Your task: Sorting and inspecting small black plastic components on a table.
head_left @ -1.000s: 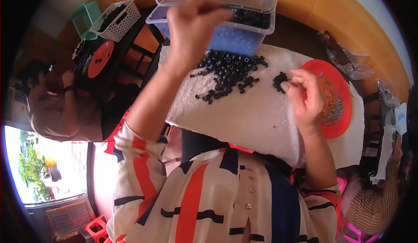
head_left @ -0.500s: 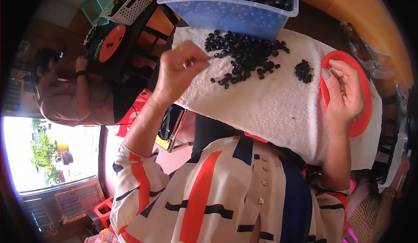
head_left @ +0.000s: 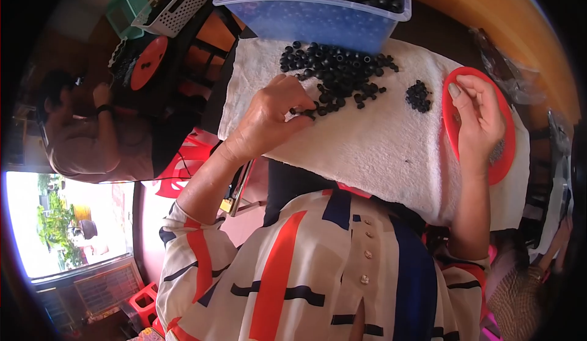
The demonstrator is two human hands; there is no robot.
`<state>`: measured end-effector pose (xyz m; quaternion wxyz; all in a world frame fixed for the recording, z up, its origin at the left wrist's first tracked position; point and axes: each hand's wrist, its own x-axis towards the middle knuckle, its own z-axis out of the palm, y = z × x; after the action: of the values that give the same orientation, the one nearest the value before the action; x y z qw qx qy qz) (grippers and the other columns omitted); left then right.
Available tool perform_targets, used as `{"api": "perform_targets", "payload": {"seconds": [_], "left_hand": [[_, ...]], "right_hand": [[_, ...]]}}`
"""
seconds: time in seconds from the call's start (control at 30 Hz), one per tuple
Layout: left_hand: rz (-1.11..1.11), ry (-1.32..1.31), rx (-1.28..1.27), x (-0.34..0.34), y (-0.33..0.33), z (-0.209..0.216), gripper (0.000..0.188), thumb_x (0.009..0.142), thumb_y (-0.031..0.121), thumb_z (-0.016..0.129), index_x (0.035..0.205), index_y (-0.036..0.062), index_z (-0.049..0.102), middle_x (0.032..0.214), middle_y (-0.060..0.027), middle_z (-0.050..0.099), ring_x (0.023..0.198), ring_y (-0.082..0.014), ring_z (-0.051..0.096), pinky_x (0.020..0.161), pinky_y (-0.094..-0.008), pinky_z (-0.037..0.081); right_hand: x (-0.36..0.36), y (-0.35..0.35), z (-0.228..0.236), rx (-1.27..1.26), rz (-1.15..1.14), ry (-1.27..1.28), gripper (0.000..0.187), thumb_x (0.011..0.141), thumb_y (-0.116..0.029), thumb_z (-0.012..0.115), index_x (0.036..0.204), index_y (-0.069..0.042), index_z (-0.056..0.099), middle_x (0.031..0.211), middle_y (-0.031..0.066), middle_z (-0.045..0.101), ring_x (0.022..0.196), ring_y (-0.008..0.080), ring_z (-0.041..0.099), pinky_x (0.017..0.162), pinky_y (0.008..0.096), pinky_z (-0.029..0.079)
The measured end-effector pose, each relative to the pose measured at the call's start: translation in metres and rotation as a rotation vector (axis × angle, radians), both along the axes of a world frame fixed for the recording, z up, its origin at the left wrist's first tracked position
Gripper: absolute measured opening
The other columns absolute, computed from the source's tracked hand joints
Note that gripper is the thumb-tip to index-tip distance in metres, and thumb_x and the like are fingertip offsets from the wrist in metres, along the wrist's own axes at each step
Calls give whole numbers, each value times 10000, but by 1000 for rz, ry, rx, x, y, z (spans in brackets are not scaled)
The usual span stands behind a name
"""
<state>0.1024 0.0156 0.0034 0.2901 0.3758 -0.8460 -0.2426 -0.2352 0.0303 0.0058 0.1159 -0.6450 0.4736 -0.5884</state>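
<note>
The black beads lie heaped on a white towel beside a translucent bin. The left hand narrows at their edge, the right hand curls loosely over a red plate; I cannot tell whether either grips anything.

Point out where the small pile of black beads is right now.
In the head view, the small pile of black beads lies right of centre on the white towel, between the larger bead heap and the red plate.

cream shirt, red, navy, black bars, buttons
</note>
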Motion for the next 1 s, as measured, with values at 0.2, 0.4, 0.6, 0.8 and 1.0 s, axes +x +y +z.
{"api": "perform_targets", "payload": {"seconds": [0.2, 0.4, 0.6, 0.8, 1.0], "left_hand": [[96, 83, 184, 3, -7, -15, 170, 700, -16, 680, 868, -26, 654, 778, -102, 575, 724, -204, 591, 635, -296, 465], [167, 295, 326, -2, -2, -7, 197, 793, -94, 630, 979, -32, 650, 868, -7, 579, 786, -67, 561, 690, -211, 457], [67, 437, 275, -44, 7, 9, 232, 840, -70, 600, 1057, -21, 666, 846, 7, 550, 725, -60, 518, 659, -205, 437], [14, 799, 802, -92, 0, 2, 156, 826, -44, 641, 977, -27, 675, 806, -48, 659, 638, -83, 555, 563, -223, 440], [-123, 787, 900, -145, -9, 7, 193, 865, -32, 627, 1054, -32, 666, 889, -83, 670, 740, -113, 614, 600, -234, 475]], "right_hand": [[-30, -8, 17, -65, -182, -30, 112, 849, 26, 681, 955, 14, 647, 826, 31, 671, 736, 73, 598, 695, 208, 482], [-75, -4, 32, 493, -423, 534, 102, 831, -157, 666, 876, -67, 682, 774, 140, 678, 753, 310, 667, 684, 394, 491], [-67, 2, 17, 569, -82, 776, 166, 755, -82, 695, 907, -39, 646, 783, 119, 664, 740, 269, 664, 675, 367, 492], [-56, -11, 8, 490, -112, 818, 193, 743, -43, 695, 929, -40, 644, 807, 109, 629, 779, 268, 648, 711, 379, 485], [-99, -42, -1, 481, -355, 783, 213, 785, -68, 687, 995, -52, 656, 974, 130, 640, 932, 318, 636, 802, 406, 487]]}}
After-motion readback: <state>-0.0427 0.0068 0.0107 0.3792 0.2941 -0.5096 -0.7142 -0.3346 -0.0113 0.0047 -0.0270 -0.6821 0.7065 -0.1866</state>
